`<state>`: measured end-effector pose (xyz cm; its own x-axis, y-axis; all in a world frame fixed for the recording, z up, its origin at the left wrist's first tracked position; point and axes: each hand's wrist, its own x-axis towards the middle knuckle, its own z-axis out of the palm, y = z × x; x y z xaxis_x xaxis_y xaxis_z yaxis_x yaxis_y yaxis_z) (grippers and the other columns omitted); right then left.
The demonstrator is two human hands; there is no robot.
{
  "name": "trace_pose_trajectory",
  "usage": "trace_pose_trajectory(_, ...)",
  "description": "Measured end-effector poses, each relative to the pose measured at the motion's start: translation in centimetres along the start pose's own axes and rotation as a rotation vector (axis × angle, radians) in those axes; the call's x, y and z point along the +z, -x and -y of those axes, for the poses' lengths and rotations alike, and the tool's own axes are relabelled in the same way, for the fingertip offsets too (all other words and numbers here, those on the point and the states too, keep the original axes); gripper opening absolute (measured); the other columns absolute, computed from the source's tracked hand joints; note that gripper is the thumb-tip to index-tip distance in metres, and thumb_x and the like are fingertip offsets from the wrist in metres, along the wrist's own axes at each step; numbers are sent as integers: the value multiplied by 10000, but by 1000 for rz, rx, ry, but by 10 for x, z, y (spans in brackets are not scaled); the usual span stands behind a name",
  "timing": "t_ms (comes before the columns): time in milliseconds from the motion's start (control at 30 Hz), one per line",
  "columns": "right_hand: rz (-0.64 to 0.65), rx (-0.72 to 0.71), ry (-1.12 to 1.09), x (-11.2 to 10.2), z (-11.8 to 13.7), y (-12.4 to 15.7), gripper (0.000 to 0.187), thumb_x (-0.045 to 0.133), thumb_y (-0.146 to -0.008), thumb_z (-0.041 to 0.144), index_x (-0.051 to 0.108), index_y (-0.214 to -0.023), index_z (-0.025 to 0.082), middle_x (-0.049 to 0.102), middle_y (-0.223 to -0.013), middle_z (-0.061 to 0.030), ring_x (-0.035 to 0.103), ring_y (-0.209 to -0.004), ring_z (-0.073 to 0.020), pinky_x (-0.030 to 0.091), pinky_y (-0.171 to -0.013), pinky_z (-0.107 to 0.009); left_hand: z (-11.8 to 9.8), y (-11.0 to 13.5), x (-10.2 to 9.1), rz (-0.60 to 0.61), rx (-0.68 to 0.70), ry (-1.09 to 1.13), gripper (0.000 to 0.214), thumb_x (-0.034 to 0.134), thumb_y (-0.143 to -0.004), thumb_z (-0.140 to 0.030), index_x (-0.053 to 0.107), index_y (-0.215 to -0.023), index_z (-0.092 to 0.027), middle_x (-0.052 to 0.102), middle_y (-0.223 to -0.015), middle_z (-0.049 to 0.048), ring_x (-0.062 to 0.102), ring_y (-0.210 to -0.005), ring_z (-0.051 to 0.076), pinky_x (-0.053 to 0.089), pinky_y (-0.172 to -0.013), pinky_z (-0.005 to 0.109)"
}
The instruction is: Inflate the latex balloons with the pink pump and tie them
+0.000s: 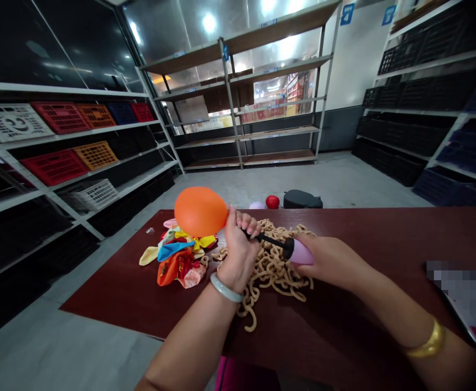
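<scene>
An orange balloon [201, 212], rounded and inflated, sits at the nozzle end of a hand pump [302, 251] with a lilac body and a black rod. My left hand [241, 239] is closed around the balloon's neck and the pump's black end. Wrapped around the lilac body, my right hand [327, 258] grips the pump from the right. The black rod shows between both hands. Beneath them lies a heap of tan, rope-like curly pieces [280, 274]. Left of it is a pile of limp balloons [181, 255] in several colours.
The dark red table [363, 228] carries a flat, blurred-out object [461, 293] at the right. Beyond its far edge are a red ball-like thing [272, 202], a lilac one [256, 205] and a dark grey object [303, 199]. Shelves with crates [61, 117] line the sides.
</scene>
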<state>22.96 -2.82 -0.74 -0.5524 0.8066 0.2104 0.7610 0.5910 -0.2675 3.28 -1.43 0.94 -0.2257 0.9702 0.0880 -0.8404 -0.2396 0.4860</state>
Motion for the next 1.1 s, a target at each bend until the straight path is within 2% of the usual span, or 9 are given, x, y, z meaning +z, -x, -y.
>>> trace_pose_trajectory(167,-40,20,40,4,15,1,425,586,-771,502,535,-1099,236,699,-919,-52,666,-800,-251,403,-606,-306,31,23,10,28,-84,-33,492,606,-838,-441,287,-564,-185,276,-454,-66,275,-356,61,199,-373,216)
trace_pose_trajectory(400,-97,103,174,9,30,1,342,596,-768,478,544,-976,211,696,-848,-62,663,-742,-251,383,-560,-303,31,24,14,30,-107,-55,510,579,-846,-488,282,-559,-187,276,-450,-62,274,-358,65,203,-374,217)
trace_pose_trajectory(500,-133,113,158,14,33,-1,388,583,-788,482,534,-1053,203,695,-913,-74,665,-787,-254,408,-592,-313,19,18,14,78,-89,-58,511,573,-852,-480,279,-554,-188,252,-434,-68,252,-344,62,185,-363,217)
trace_pose_trajectory(567,-132,98,154,15,30,-2,413,568,-800,498,529,-1088,205,693,-934,-76,664,-814,-260,424,-616,-323,4,9,11,87,-57,-48,503,580,-857,-449,272,-557,-188,247,-434,-72,239,-341,58,175,-359,216)
trace_pose_trajectory(733,-92,62,181,15,11,-5,438,562,-811,455,526,-1158,189,682,-1052,-110,661,-888,-270,456,-683,-343,-47,-21,-7,31,81,8,463,528,-907,-342,238,-579,-191,239,-443,-73,233,-346,50,156,-367,205)
trace_pose_trajectory(833,-85,87,206,15,3,-5,485,583,-791,447,520,-1195,186,677,-1090,-115,662,-896,-278,466,-692,-351,-58,-28,-12,10,129,30,457,499,-925,-334,225,-589,-190,241,-450,-71,246,-357,46,167,-381,196)
trace_pose_trajectory(933,-98,108,233,15,4,-5,518,591,-783,436,507,-1224,177,673,-1109,-120,664,-896,-285,472,-698,-359,-45,-24,-11,7,125,28,473,527,-910,-360,226,-587,-191,224,-447,-74,233,-359,47,176,-382,201)
trace_pose_trajectory(1100,-104,125,241,16,21,-3,456,608,-776,415,528,-1158,177,671,-1085,-133,665,-870,-268,466,-671,-340,5,-1,0,-2,14,-18,486,587,-860,-430,278,-574,-187,241,-456,-77,235,-357,54,192,-371,214)
